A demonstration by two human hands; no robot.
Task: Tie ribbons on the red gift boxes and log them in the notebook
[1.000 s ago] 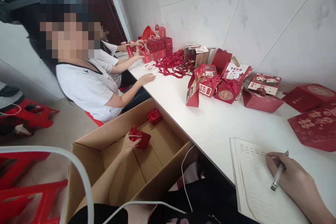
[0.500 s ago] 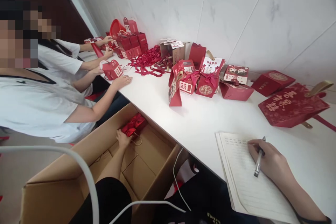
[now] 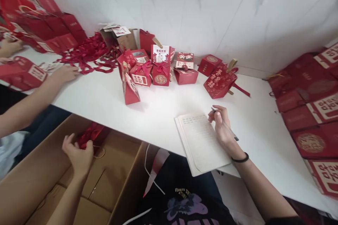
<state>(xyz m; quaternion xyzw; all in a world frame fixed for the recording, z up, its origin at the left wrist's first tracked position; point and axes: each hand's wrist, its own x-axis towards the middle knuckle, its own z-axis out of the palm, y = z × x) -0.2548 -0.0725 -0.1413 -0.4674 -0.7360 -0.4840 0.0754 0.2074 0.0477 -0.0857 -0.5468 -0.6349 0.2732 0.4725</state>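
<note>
My left hand (image 3: 80,153) is inside a large cardboard carton (image 3: 126,182), its fingers spread apart. Just beyond the fingers lies a shiny red gift box (image 3: 95,132) with a cord handle, partly hidden by the hand. My right hand (image 3: 223,130) is raised slightly over the right edge of an open notebook (image 3: 202,144) and holds a pen (image 3: 233,134) between its fingers. A few lines of handwriting show at the top of the page; the rest is ruled paper.
Red gift boxes (image 3: 161,77) stand along the wall, with a flowered red box (image 3: 218,82) near the notebook. Stacked red boxes (image 3: 311,112) rise at right. Red ribbons (image 3: 87,51) lie in a heap at left. A co-worker's arm (image 3: 39,95) rests on the table (image 3: 158,123).
The view has swung right, bringing the stacked boxes into sight. My left hand has come off the red box and spread its fingers. My right hand has lifted from the page, pen turned.
</note>
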